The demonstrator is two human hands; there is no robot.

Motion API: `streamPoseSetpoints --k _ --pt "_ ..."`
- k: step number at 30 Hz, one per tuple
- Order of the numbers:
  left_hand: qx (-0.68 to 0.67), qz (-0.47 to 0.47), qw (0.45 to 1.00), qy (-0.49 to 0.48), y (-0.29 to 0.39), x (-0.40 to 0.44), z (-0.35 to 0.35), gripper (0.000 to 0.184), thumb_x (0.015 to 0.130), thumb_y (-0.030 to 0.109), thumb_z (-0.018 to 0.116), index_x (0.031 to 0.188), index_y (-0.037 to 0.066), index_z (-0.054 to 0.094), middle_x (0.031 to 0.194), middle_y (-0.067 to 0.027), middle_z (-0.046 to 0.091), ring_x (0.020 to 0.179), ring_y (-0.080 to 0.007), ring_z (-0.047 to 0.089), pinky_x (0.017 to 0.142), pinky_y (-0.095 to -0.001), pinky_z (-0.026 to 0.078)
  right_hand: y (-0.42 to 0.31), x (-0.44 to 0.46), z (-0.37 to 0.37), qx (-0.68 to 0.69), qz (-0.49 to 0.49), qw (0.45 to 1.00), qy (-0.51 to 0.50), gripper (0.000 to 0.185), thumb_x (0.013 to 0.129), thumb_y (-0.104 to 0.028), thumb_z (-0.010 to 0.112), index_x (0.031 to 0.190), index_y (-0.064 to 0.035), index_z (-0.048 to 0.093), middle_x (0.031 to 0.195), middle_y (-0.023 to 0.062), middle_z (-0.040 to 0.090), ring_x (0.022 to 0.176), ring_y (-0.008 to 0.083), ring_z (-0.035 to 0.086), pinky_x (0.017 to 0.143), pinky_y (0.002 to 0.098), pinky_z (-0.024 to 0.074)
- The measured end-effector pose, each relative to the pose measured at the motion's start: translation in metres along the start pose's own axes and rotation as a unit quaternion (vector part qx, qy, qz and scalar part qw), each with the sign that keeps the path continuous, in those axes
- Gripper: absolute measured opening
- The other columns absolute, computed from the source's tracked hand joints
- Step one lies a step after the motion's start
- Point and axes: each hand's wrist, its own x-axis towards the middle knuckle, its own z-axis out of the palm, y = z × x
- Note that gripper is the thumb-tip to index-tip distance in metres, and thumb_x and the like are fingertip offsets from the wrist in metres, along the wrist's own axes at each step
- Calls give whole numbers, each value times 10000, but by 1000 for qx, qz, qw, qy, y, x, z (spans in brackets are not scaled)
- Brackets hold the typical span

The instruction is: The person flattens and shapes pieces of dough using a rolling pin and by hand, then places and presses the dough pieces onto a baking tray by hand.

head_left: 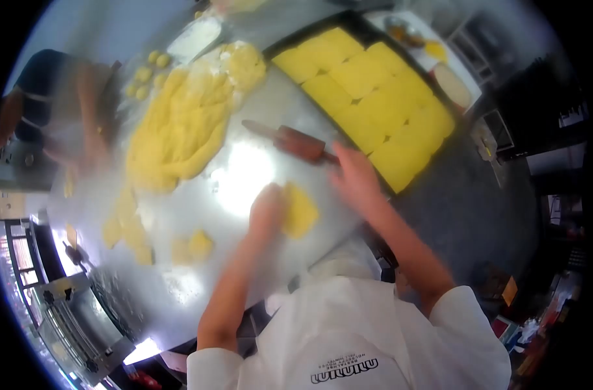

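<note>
A small flat piece of yellow dough [301, 211] lies on the metal table, and my left hand [266, 207] is closed at its left edge, slightly blurred. My right hand [356, 174] is closed around the near handle of a brown rolling pin [301, 144]. The pin lies slantwise above the dough piece, its pale far handle pointing up and left. A big mound of yellow dough [186, 123] rests on the table left of the pin. Smaller dough pieces [200, 245] lie to the left of my left hand.
A dark tray [275, 49] holding several flat yellow dough sheets stands at the right. Small dough balls [142, 74] and a white floury container [196, 36] are at the back left. Another person [46, 91] works across the table at left. A metal roller machine [79, 318] stands lower left.
</note>
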Motion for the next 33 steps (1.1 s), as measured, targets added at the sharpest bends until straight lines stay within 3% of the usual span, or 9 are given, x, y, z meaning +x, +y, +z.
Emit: streamPoseSetpoints --k 3,6,9,14,18,21,26,28,33 --pt "-37 -42 998 -39 43 -11 -22 235 918 157 764 1072 15 659 908 -194 741 837 -402 721 763 -437 576 -4 -24 -6 135 16 990 -41 691 873 -163 815 1492 -81 519 1291 153 680 1196 322 646 1015 427 526" --pt "-89 -43 992 -84 77 -14 -42 242 896 112 794 1060 3 653 848 -157 729 742 -269 712 735 -349 571 -13 -28 -21 345 112 910 -200 659 874 -157 822 1480 -104 570 1346 82 681 1246 203 632 1103 379 492" --pt "-156 -51 980 -116 125 1 -77 230 897 67 796 1066 -1 656 848 -112 726 746 -157 677 727 -306 557 3 -21 -21 349 70 889 -289 642 859 -129 826 1459 -96 601 1370 74 673 1241 188 630 1107 376 497" --pt "-296 -32 948 -111 162 70 -109 200 965 28 733 1152 -18 677 947 -46 756 849 -89 669 789 -274 559 21 2 -30 506 84 828 -227 403 965 -139 741 1342 -15 675 1122 22 757 1016 104 680 936 296 546" --pt "-299 -44 946 -116 168 170 -93 331 926 104 754 1214 -55 718 1023 -129 784 922 -166 733 825 -308 576 48 46 -63 583 227 762 -166 264 1015 -160 709 1214 13 708 1018 17 749 848 72 668 771 233 547" --pt "-319 -16 943 -92 168 248 -53 337 927 136 763 1193 -68 726 966 -125 777 822 -126 677 733 -300 547 95 97 -84 513 227 821 -106 261 1016 -183 712 1189 13 711 965 29 746 776 93 675 704 236 556" --pt "-214 135 966 -45 174 394 13 333 946 229 756 1181 -7 752 923 -107 755 743 -203 679 727 -364 553 205 205 -92 440 219 869 -62 262 967 -201 742 1092 27 711 908 72 730 713 135 689 657 298 561" --pt "-133 122 983 -32 189 450 37 345 933 184 756 1216 -12 742 971 -74 751 828 -149 669 777 -313 536 239 246 -105 402 215 889 -50 282 956 -206 745 1090 39 705 925 99 737 676 155 702 632 303 561" --pt "-287 27 954 -77 211 549 82 374 964 264 732 1257 31 736 1031 -44 745 924 -113 673 815 -295 538 311 335 -110 351 203 914 -7 258 940 -192 722 1014 54 714 845 111 744 639 167 736 589 299 584"
